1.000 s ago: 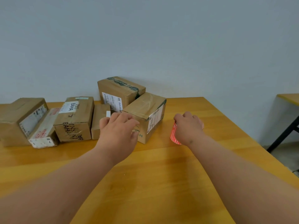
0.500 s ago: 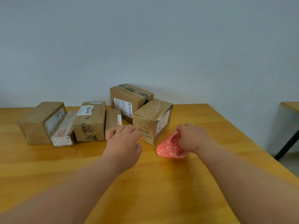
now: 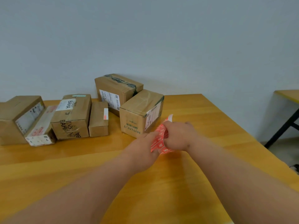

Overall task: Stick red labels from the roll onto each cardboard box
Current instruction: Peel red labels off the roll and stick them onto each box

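Labels on a red roll (image 3: pixel 159 139) sit between the person's two hands, just above the wooden table (image 3: pixel 194 110) and right in front of the nearest cardboard box (image 3: pixel 139 115). The right hand (image 3: pixel 179 136) has its fingers curled round the roll from the right side, and a white end of the strip sticks up above the knuckles. The left hand (image 3: pixel 144 146) meets the roll from the left, fingertips against the red surface — whether they pinch a label or only touch it cannot be told, as the picture is blurred there.

The nearest box stands at an angle, with green print on its front face and a white shipping slip on its right side. Touching its far left corner is a taller box (image 3: pixel 116 91) sealed with dark tape, bearing a white slip too. To the left lies a small narrow box (image 3: pixel 97 122) with a white-and-red sticker on top. Next comes a box printed with black letters (image 3: pixel 72 117), then a long flat parcel (image 3: pixel 40 126) leaning on a big box (image 3: pixel 14 113) at the left edge of the view.

Behind them all rises a plain pale wall (image 3: pixel 161 38) — and at the far right, well apart, part of a second table (image 3: pixel 288 96) with a black leg.
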Demonstrator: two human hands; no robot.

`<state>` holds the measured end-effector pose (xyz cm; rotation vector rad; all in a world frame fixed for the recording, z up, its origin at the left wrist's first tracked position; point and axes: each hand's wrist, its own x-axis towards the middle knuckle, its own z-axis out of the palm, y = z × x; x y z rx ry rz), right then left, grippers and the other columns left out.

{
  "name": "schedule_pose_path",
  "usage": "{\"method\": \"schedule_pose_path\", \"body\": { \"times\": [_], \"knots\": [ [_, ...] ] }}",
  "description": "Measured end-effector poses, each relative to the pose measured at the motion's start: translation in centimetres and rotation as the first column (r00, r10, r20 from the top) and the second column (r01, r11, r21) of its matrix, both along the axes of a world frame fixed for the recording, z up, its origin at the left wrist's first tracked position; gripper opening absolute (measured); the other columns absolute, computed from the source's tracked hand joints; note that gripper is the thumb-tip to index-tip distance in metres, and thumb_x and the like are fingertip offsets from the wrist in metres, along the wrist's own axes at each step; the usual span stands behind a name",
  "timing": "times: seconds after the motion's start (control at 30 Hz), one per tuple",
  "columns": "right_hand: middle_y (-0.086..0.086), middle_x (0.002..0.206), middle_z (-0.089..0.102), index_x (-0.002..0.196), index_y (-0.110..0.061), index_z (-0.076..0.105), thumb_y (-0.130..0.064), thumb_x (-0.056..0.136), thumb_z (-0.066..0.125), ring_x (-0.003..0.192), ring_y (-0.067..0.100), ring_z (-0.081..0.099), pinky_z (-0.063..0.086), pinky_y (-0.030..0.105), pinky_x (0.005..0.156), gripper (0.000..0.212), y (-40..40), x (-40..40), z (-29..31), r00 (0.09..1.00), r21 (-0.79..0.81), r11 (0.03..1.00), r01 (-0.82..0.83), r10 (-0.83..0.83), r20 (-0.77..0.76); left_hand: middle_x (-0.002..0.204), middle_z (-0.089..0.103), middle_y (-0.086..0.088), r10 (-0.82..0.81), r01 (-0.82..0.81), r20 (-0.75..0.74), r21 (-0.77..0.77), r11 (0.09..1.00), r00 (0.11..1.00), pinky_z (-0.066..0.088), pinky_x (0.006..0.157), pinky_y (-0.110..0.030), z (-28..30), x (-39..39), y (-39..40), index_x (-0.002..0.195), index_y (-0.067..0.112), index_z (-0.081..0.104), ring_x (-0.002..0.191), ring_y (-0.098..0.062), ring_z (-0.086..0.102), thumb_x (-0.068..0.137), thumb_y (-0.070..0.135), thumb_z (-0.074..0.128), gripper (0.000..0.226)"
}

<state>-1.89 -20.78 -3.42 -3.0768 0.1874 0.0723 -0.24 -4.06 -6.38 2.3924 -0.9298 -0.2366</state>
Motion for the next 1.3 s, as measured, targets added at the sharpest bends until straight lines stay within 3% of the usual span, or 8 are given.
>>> {"method": "schedule_pose_path", "body": {
  "times": [0.27, 0.43, 0.67, 0.8, 0.87, 1.03, 1.2, 1.3],
  "knots": [
    [0.005, 0.106, 0.064, 0.125, -0.02, 0.038, -0.039, 0.081, 0.054, 0.099, 0.029, 0.06, 0.041, 0.04, 0.086, 0.051, 0.5, 0.8, -0.4, 0.998, -0.029, 0.999, 0.021, -0.023, -0.061, 0.152, 0.036, 0.002, 0.033, -0.03, -0.057, 0.051, 0.998, 0.998, 0.031, 0.112, -0.032, -0.8, 1.0, -1.2, 0.151, 0.028, 0.029, 0.136, -0.02, 0.037, 0.096, 0.025, 0.052, 0.06],
    [0.012, 0.127, 0.051, 0.15, -0.028, 0.003, -0.036, 0.079, 0.06, 0.111, 0.032, 0.055, 0.05, 0.043, 0.087, 0.091, 0.1, 1.0, -2.1, 0.991, 0.243, 0.962, 0.122, -0.103, -0.088, 0.152, 0.035, 0.003, 0.018, -0.015, -0.06, 0.046, 0.999, 0.998, 0.028, 0.111, -0.027, -1.0, 1.2, -1.4, 0.151, 0.026, 0.031, 0.137, -0.017, 0.035, 0.094, 0.026, 0.056, 0.062],
    [0.015, 0.12, 0.052, 0.144, -0.031, 0.007, -0.032, 0.072, 0.06, 0.114, 0.034, 0.05, 0.048, 0.044, 0.092, 0.089, 0.1, 0.9, -2.5, 0.988, 0.406, 0.901, 0.153, -0.143, -0.055, 0.154, 0.032, 0.005, -0.008, 0.013, -0.076, 0.054, 0.998, 0.997, 0.027, 0.114, -0.028, -1.2, 1.3, -0.9, 0.152, 0.025, 0.027, 0.139, -0.014, 0.032, 0.091, 0.028, 0.059, 0.069],
    [0.007, 0.121, 0.055, 0.142, -0.034, 0.008, -0.024, 0.072, 0.071, 0.097, 0.029, 0.063, 0.058, 0.039, 0.073, 0.094, -0.7, 0.7, -1.1, 0.975, 0.699, 0.679, 0.222, -0.146, -0.169, 0.143, 0.044, 0.008, 0.024, -0.022, -0.107, 0.018, 1.0, 0.994, 0.04, 0.109, -0.037, -1.1, 1.3, -0.5, 0.148, 0.031, 0.033, 0.129, -0.014, 0.045, 0.079, 0.049, 0.063, 0.077],
    [0.002, 0.127, 0.05, 0.141, -0.037, 0.012, -0.016, 0.072, 0.075, 0.101, 0.027, 0.062, 0.059, 0.04, 0.078, 0.097, -1.0, 0.2, -0.4, 0.957, 0.805, 0.518, 0.289, -0.151, -0.246, 0.138, 0.05, 0.012, 0.047, -0.047, -0.118, 0.003, 0.999, 0.992, 0.045, 0.104, -0.037, -0.9, 1.2, -0.3, 0.145, 0.038, 0.035, 0.123, -0.011, 0.05, 0.076, 0.058, 0.063, 0.077],
    [0.007, 0.119, 0.055, 0.134, -0.029, 0.029, -0.004, 0.067, 0.078, 0.092, 0.027, 0.07, 0.06, 0.041, 0.077, 0.087, -0.9, -0.5, 0.2, 0.907, 0.902, 0.1, 0.42, -0.095, -0.411, 0.123, 0.059, 0.014, 0.06, -0.063, -0.098, -0.025, 0.998, 0.993, 0.044, 0.088, -0.023, -0.5, 0.9, 0.4, 0.138, 0.042, 0.043, 0.108, -0.009, 0.055, 0.084, 0.043, 0.07, 0.059],
    [0.012, 0.118, 0.061, 0.125, -0.021, 0.041, -0.016, 0.064, 0.076, 0.099, 0.025, 0.068, 0.057, 0.032, 0.075, 0.07, -0.3, -0.9, -0.3, 0.892, 0.881, 0.138, 0.452, -0.067, -0.447, 0.123, 0.054, 0.014, 0.06, -0.061, -0.011, -0.043, 0.997, 0.998, 0.037, 0.098, -0.024, -0.1, 0.7, 0.6, 0.13, 0.042, 0.052, 0.112, -0.006, 0.047, 0.082, 0.041, 0.072, 0.052],
    [0.01, 0.119, 0.064, 0.121, -0.022, 0.047, -0.019, 0.065, 0.075, 0.103, 0.024, 0.067, 0.055, 0.03, 0.075, 0.062, 0.0, -0.7, -0.2, 0.893, 0.878, 0.173, 0.447, -0.031, -0.448, 0.119, 0.061, 0.015, 0.057, -0.056, 0.009, -0.103, 0.993, 0.998, 0.049, 0.096, -0.035, 0.2, 0.6, 0.5, 0.126, 0.042, 0.051, 0.109, -0.009, 0.056, 0.081, 0.039, 0.074, 0.051]
  ]
}}
